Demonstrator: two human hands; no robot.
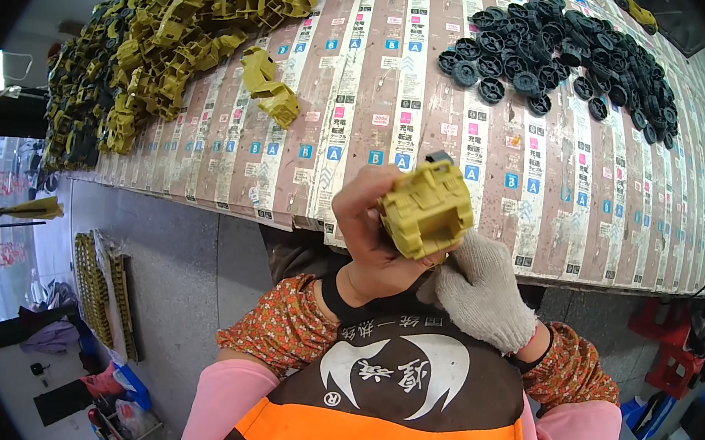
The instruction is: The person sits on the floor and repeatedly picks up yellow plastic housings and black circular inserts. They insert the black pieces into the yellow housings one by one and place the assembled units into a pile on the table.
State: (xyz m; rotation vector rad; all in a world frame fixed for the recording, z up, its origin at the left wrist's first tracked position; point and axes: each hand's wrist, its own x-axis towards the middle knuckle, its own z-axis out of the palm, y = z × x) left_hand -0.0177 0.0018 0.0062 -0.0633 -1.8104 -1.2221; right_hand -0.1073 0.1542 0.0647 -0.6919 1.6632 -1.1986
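A mustard-yellow plastic toy vehicle body [426, 212] is held up in front of me, just over the table's near edge. My bare left hand [375, 266] is closed around its left side and underside, with the hollow opening turned toward me. A small dark part [439, 156] shows at its far end. In a whitish knit glove, my right hand [485, 294] is closed against the lower right of the body. Its fingertips are hidden, so what they pinch cannot be made out. Another yellow vehicle body [269, 89] lies alone on the table beyond my left hand.
The table [347, 190] is covered with printed label sheets. A large heap of yellow vehicle bodies [175, 33] fills its far left. Many black toy wheels [530, 46] are piled at the far right. Red plastic stools [671, 344] stand below the table's right side.
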